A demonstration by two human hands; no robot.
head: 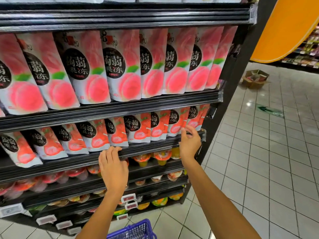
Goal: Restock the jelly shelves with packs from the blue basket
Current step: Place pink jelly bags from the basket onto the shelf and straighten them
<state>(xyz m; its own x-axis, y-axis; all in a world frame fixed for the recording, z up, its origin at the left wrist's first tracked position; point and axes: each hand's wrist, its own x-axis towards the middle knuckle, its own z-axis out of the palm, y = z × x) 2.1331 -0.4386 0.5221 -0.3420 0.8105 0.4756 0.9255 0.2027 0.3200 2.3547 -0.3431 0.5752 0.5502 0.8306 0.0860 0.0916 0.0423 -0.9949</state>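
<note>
Neither hand holds a pack at this moment, so I judge the step to be tidying the row, between two packs. The left hand [113, 167], near the centre of the view, has its fingers bent over the front shelf rail [148, 146] and grips it. The right hand [189, 142], toward three o'clock from the left one, is loose, with fingers spread and holding nothing. Its fingertips are at the lower edge of the strawberry packs [138, 130], but I cannot tell whether they touch.

The blue basket [136, 230] is at six o'clock, below the forearms. Only its rim shows, so what is inside is hidden. The next move probably calls for lowering one hand to the basket, taking a pack and finding a gap, although this row looks already full at the right end.

The peach packs [120, 66] fill the shelf at twelve o'clock. Both kinds carry a black oval with the white characters 蒟蒻果冻. A small "40" stands near the bottom corner of some packs. The red logo at the top is too blurred to read. Jelly cups [160, 156] stand on the shelf below, and the writing on the price tags [128, 198] at seven o'clock is not readable.
</note>
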